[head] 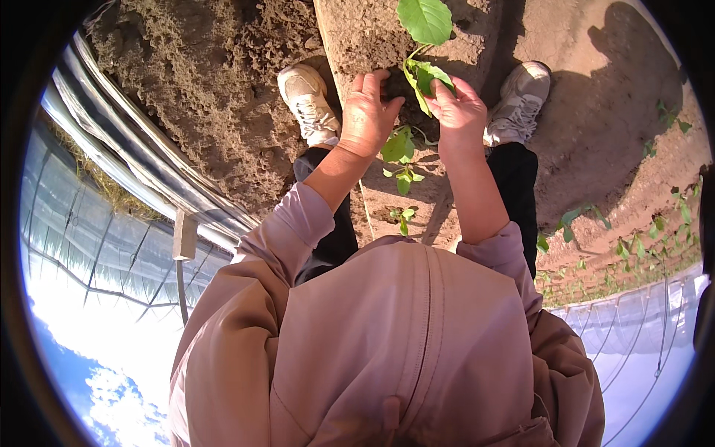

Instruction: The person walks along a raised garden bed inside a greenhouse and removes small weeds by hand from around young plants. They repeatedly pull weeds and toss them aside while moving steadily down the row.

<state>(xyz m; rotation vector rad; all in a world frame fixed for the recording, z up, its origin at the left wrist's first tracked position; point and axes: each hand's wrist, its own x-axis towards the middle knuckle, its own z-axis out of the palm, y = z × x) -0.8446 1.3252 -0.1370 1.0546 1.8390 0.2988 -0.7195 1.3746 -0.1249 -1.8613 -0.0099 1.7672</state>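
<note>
Between my shoes, my left hand (367, 114) rests at the soil (371, 53), palm down, fingers bent and thumb spread, with nothing visible in it; its fingertips touch the loose earth beside a dark hollow. To its right, my right hand (461, 106) pinches the green leaves of a seedling (419, 84) between thumb and fingers. A broad leaf (425, 21) stands out just above it. Smaller seedlings grow in a line toward me, one with a rounded leaf (399, 146), another (404, 179) and a third (403, 219) nearer my body. The base of the held seedling is partly hidden.
My left shoe (308, 103) and right shoe (519, 103) stand on either side of the row. A thin pale line (329, 50) runs along the bed. Rolled plastic film (139, 151) and a post (184, 234) lie at the left; more seedlings (581, 218) grow at the right.
</note>
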